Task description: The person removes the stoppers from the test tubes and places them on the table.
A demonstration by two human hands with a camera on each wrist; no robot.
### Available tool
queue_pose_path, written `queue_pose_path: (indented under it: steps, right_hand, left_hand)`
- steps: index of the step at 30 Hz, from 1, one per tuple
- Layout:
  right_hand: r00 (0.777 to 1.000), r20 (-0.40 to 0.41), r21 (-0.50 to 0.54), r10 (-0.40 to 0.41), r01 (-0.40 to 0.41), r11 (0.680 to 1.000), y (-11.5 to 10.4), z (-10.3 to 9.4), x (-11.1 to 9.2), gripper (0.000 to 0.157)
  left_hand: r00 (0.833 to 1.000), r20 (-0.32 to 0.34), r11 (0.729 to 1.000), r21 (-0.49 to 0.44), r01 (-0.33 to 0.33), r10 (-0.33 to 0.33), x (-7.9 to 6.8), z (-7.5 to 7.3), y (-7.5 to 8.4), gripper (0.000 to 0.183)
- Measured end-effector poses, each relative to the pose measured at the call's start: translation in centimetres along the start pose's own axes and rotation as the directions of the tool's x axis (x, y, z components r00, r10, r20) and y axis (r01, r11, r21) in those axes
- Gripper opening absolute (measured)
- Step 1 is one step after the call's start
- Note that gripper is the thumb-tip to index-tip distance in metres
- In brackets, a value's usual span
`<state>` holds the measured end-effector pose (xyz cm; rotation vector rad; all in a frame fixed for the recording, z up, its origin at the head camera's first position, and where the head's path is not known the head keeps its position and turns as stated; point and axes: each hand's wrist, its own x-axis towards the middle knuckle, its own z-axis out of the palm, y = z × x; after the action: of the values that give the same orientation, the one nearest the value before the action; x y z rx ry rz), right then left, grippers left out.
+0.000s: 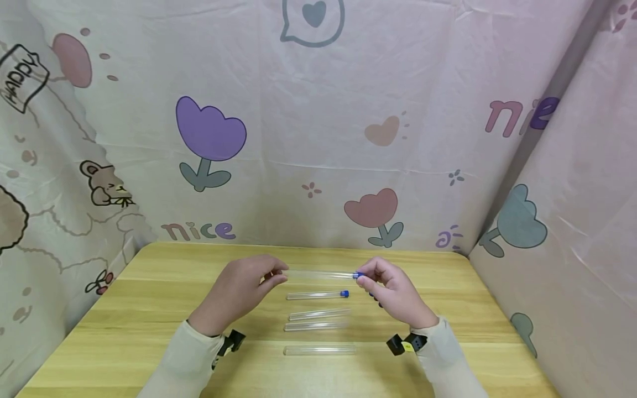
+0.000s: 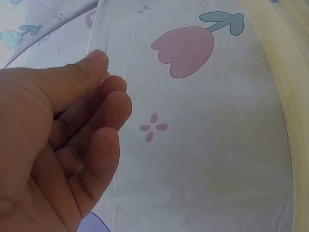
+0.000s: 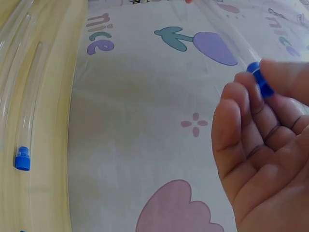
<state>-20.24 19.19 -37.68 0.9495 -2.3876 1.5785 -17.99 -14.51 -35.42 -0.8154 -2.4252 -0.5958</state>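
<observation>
A clear test tube (image 1: 318,274) is held level above the table between both hands. My left hand (image 1: 251,282) pinches its closed left end between thumb and fingers; in the left wrist view the hand (image 2: 72,130) hides the tube. At the other end, my right hand (image 1: 395,290) pinches a blue cap (image 3: 260,79) that sits at the tube's mouth. Just nearer than the held tube lies a test tube with a blue cap (image 1: 344,294) on its right end. Small blue caps (image 1: 372,296) show partly under the right hand.
Three test tubes without caps lie sideways on the wooden table (image 1: 124,309), two close together (image 1: 318,314) and one nearer tube (image 1: 318,350) by itself. A printed cloth (image 1: 298,138) hangs behind the table and along both sides.
</observation>
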Motion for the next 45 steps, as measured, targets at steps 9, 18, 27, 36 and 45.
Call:
queue_pose_path:
  steps: [9, 18, 27, 36, 45]
  right_hand:
    - [1.0, 0.015, 0.002, -0.007, 0.007, 1.0, -0.21, 0.04, -0.08, 0.007]
    - [1.0, -0.002, -0.014, 0.015, -0.015, 1.0, -0.13, 0.14, 0.01, 0.005]
    - [1.0, -0.014, -0.014, 0.018, -0.019, 1.0, -0.11, 0.18, 0.11, 0.005]
    - [1.0, -0.026, -0.017, 0.015, -0.016, 1.0, -0.05, 0.2, 0.15, 0.006]
    - [0.999, -0.041, -0.015, 0.004, -0.004, 1.0, 0.02, 0.27, 0.17, 0.009]
  left_hand:
    - [1.0, -0.002, 1.0, 0.025, -0.017, 0.017, -0.01, -0.01, 0.0, 0.013]
    - [1.0, 0.019, 1.0, 0.012, 0.02, -0.021, -0.11, -0.04, 0.03, 0.015]
    - [0.999, 0.024, 1.0, 0.003, 0.027, -0.027, -0.09, -0.01, 0.05, 0.016]
    - [0.999, 0.031, 1.0, 0.014, 0.028, -0.028, -0.05, 0.12, 0.1, 0.015]
    - [0.999, 0.04, 1.0, 0.026, 0.016, -0.017, 0.01, 0.11, 0.1, 0.013]
